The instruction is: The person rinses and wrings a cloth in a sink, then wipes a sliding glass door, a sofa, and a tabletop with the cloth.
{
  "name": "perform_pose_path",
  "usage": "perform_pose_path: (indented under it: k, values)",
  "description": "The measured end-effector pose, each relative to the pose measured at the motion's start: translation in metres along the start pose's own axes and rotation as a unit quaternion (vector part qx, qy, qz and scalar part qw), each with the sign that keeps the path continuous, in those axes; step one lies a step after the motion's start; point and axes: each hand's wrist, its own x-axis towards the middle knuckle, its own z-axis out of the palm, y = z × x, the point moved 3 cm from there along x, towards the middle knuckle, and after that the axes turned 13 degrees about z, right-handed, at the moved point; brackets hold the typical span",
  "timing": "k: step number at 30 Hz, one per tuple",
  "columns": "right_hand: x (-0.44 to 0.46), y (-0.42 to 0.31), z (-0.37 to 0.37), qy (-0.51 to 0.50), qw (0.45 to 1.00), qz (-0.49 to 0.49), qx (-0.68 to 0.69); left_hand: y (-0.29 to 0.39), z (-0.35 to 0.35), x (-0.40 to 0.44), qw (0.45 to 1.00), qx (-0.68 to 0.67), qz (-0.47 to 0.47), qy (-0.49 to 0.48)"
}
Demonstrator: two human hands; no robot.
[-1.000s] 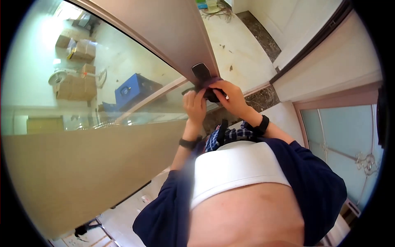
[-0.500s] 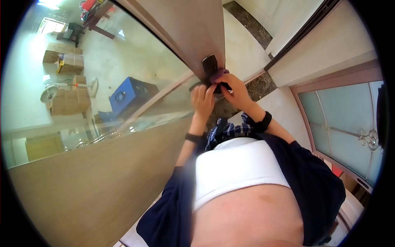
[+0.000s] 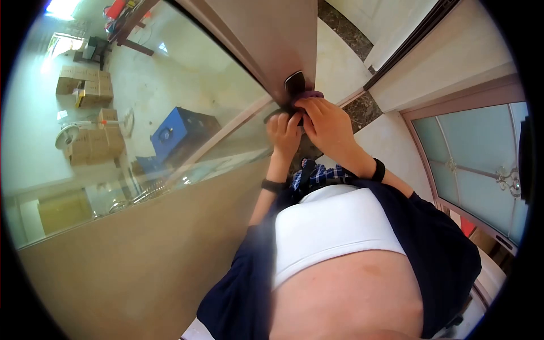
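You have two hands at one dark handle point(image 3: 276, 115), upper centre of the frame, beside one purple cloth point(image 3: 311, 95). Your right hand point(image 3: 330, 127) is closed on the cloth; your left point(image 3: 284, 136) curls at the handle, its grip unclear. The cloth looks bunched, the handle mostly covered. Right of the door point(image 3: 272, 39) edge, pale floor point(image 3: 339, 62) lies open.

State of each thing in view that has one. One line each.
Left hand: fingers curled, near the black plate
Right hand: fingers bent at the purple cloth, grip unclear
Purple cloth: bunched, partly hidden
Door: looks open, floor beyond its edge
Jacket: worn open
Wristbands: one per wrist
Blue box: open or shut unclear
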Motion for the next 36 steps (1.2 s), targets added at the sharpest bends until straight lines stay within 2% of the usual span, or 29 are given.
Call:
perform_pose_path:
  k: [4,7,10,14,16,17,22,26,27,32,36]
  values:
    - [0.011,0.009,0.0,-0.026,0.999,-0.016,0.011,0.004,0.001,0.001,1.0,-0.001,-0.015,0.012]
    - [0.015,0.025,-0.002,-0.059,0.993,-0.046,0.088,0.002,-0.001,0.004,0.999,-0.011,-0.026,0.018]
    - [0.019,0.031,-0.004,-0.155,0.967,0.058,0.191,0.007,0.0,0.006,0.999,-0.022,-0.037,0.016]
    - [0.009,0.046,0.01,-0.209,0.95,0.095,0.212,0.004,-0.002,-0.001,0.996,-0.052,-0.058,-0.042]
    - [-0.006,0.062,0.028,-0.22,0.949,0.097,0.203,-0.001,0.006,-0.022,0.986,-0.112,-0.08,-0.093]
    - [-0.013,0.068,0.032,-0.215,0.95,0.091,0.207,-0.002,0.01,-0.032,0.978,-0.143,-0.092,-0.117]
    - [-0.021,0.05,0.01,-0.164,0.963,0.068,0.203,0.013,-0.024,0.0,0.989,-0.071,-0.117,-0.048]
    - [-0.009,0.021,-0.005,-0.082,0.994,-0.017,0.076,0.018,-0.026,0.031,0.992,-0.065,-0.108,0.016]
    - [-0.011,0.021,-0.001,-0.076,0.995,-0.019,0.061,0.018,-0.022,0.026,0.986,-0.088,-0.144,-0.015]
    - [-0.021,0.019,0.013,0.01,0.999,-0.045,-0.006,0.013,-0.008,0.004,0.977,-0.127,-0.174,0.004]
    - [-0.007,0.038,0.016,-0.121,0.985,0.033,0.117,0.009,-0.006,-0.006,0.966,-0.154,-0.208,-0.018]
